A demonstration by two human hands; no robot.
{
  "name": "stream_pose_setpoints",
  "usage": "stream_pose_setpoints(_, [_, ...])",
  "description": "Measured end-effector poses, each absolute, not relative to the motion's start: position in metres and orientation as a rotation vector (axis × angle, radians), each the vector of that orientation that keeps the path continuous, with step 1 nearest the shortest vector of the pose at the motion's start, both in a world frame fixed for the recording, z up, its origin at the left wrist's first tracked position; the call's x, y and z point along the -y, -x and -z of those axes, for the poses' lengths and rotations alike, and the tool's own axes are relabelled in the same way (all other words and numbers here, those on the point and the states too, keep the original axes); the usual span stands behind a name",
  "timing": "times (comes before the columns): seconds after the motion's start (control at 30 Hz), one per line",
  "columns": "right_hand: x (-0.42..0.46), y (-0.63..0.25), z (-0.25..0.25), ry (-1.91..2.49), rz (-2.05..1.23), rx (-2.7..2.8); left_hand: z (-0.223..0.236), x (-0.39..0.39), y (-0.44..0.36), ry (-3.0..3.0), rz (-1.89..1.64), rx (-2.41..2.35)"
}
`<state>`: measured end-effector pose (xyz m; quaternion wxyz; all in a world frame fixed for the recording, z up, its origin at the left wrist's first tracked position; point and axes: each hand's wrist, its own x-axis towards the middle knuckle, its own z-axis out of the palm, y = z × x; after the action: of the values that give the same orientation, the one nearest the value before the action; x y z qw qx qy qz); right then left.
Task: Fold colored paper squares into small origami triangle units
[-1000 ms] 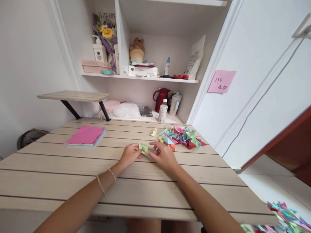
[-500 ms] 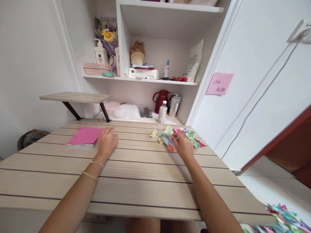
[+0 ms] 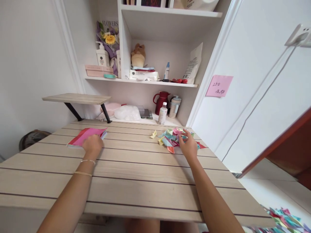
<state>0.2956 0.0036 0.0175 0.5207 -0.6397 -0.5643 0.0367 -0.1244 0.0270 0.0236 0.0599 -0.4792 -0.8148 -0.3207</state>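
My left hand (image 3: 92, 144) rests on the near edge of a stack of coloured paper (image 3: 75, 141) at the table's left, fingers pinching the top pink sheet (image 3: 91, 132), which sits skewed over a red one. My right hand (image 3: 188, 145) hovers with fingers apart over the near side of a pile of folded paper pieces (image 3: 170, 139) in many colours at the table's far right. A single yellow folded piece (image 3: 153, 134) lies just left of the pile. The wooden table (image 3: 136, 174) stretches between my arms.
A raised wooden shelf (image 3: 76, 98) on black brackets stands at the back left. Behind the table are a red jug (image 3: 160, 101), a small bottle (image 3: 162, 114) and a plastic bag (image 3: 127, 112). More folded pieces (image 3: 284, 220) lie at the lower right. A pink note (image 3: 218, 85) hangs on the wall.
The green folded piece left both hands and my right hand went to the pile. My left hand moved left to the paper stack and shifted its top pink sheet.
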Motion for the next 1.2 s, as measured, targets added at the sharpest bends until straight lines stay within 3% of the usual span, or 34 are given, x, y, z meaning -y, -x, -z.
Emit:
stream_pose_setpoints(0.17, [0.000,-0.281,-0.017,1.421,-0.060,1.291,-0.037,-0.022,0.108,1.512,1.426,2.257])
stream_pose_setpoints(0.33, [0.010,-0.242,-0.010,1.141,-0.325,1.558,-0.042,-0.011,0.046,1.943,2.905,1.803])
stream_pose_setpoints(0.43, [0.017,-0.219,-0.003,0.995,-0.509,1.833,-0.033,0.001,0.011,2.276,3.235,1.664])
stream_pose_setpoints(0.63, [0.018,-0.211,0.005,0.875,-0.631,1.936,-0.015,0.013,-0.008,2.695,3.067,1.768])
stream_pose_setpoints(0.83, [0.007,-0.226,0.008,0.956,-0.645,1.730,-0.007,0.003,0.004,3.043,2.641,1.905])
stream_pose_setpoints(1.0, [0.005,-0.226,0.009,0.972,-0.778,1.626,-0.003,0.006,-0.001,3.360,2.421,1.618])
stream_pose_setpoints(1.2, [0.004,-0.220,0.012,0.870,-0.998,1.596,-0.001,0.005,-0.004,3.018,2.133,1.575])
